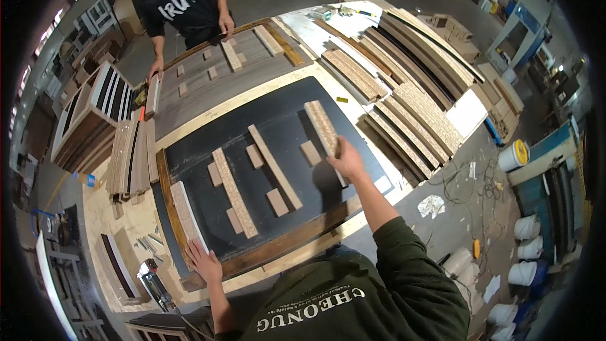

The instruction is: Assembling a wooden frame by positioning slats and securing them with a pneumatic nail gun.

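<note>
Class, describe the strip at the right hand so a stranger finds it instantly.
Start at the black panel, nearest the camera. There, the right hand grasps a long speckled strip, lying farther right than the panel's other long strips.

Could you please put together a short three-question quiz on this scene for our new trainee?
1. Which thing does the right hand touch?
A. A white bucket
B. The rightmost strip on the black panel
C. A small block on the black panel

2. True or false: small blocks lie on the grey-brown panel in front of the co-worker.

3. Fill in "near" or "far", as seen by the person wearing the camera: the left hand is at the ____ end of the leftmost strip on the black panel.

Key: 1. B; 2. True; 3. near.
</note>
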Demonstrator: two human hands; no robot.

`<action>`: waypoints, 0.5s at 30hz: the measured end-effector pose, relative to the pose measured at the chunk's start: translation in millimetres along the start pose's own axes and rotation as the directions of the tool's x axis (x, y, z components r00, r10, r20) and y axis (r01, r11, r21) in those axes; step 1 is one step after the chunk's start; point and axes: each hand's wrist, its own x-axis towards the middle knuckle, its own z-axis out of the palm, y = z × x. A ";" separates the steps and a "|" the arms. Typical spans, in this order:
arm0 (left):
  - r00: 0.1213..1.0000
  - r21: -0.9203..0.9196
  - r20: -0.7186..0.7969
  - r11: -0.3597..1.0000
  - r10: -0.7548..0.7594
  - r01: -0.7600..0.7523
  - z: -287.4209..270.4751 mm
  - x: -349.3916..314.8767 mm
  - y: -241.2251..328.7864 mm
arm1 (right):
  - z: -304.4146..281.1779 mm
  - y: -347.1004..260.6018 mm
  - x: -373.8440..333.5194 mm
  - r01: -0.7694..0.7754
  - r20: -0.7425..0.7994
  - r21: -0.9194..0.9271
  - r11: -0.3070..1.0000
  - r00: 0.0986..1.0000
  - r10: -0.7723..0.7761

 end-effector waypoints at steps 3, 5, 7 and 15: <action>0.991 0.009 0.001 0.991 -0.135 0.135 5.7 -0.7 10.5 | 12.2 9.7 4.6 0.063 0.119 -0.144 0.988 0.992 -0.046; 0.975 -0.069 -0.172 0.989 -0.138 0.127 9.7 3.2 16.4 | 12.3 16.4 -2.4 0.162 0.104 -0.253 0.954 0.985 -0.140; 0.950 -0.190 -0.266 0.975 -0.161 0.112 6.2 7.1 28.0 | 15.3 33.6 -4.2 0.204 0.099 -0.231 0.951 0.978 -0.186; 0.881 0.011 -0.314 0.927 -0.353 0.375 46.8 10.1 -17.2 | -3.5 48.1 -39.3 0.364 0.263 -0.090 0.927 0.906 -0.331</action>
